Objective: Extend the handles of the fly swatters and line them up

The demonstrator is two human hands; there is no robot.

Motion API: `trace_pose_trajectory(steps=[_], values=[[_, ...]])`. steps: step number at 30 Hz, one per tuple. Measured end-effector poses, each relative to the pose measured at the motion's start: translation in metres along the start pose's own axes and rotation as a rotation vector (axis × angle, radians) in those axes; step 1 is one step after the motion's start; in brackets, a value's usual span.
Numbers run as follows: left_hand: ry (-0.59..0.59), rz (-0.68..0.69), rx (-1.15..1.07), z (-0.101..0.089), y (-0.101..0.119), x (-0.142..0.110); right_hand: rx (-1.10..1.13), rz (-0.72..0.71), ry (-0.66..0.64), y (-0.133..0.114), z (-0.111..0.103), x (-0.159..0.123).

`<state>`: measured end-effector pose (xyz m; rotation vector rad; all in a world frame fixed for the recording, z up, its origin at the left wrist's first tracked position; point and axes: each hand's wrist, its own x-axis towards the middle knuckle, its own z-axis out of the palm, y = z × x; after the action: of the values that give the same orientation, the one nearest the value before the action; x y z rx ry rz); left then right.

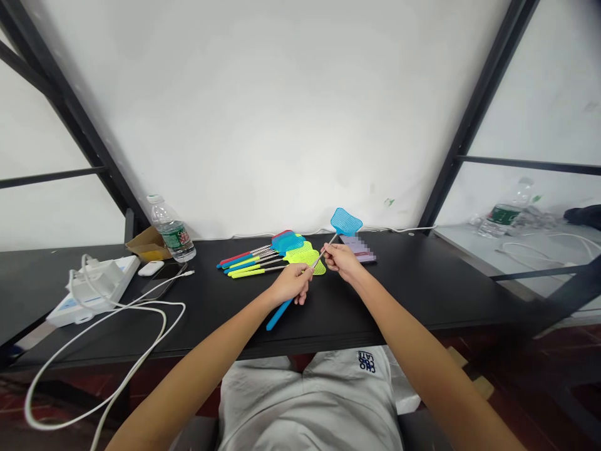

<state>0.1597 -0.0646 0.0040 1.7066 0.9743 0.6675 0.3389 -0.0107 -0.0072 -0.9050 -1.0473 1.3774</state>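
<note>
Blue fly swatter (346,222) is held aslant over the tabletop (413,275). Left hand (291,285) grips the shaft near the handle; right hand (342,260) pinches it below the head. Judged advisable: force along the shaft only, no bending. Appearance: slatted blue head, silvery shaft, blue handle. Other swatters (290,242) lie piled beyond the left hand.

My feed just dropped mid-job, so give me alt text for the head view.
The left hand grips a blue fly swatter near its handle while the right hand pinches the metal shaft farther up, above a black table. Beyond the left hand lies a pile of red, blue and yellow-green swatters, with a water bottle farther left.
</note>
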Motion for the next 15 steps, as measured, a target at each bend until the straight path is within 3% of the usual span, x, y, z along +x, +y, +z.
trace_pose_trajectory(steps=[15], values=[[-0.070,-0.050,0.020,-0.001,-0.001,-0.010,0.085,-0.013,0.218,-0.008,-0.013,0.008]])
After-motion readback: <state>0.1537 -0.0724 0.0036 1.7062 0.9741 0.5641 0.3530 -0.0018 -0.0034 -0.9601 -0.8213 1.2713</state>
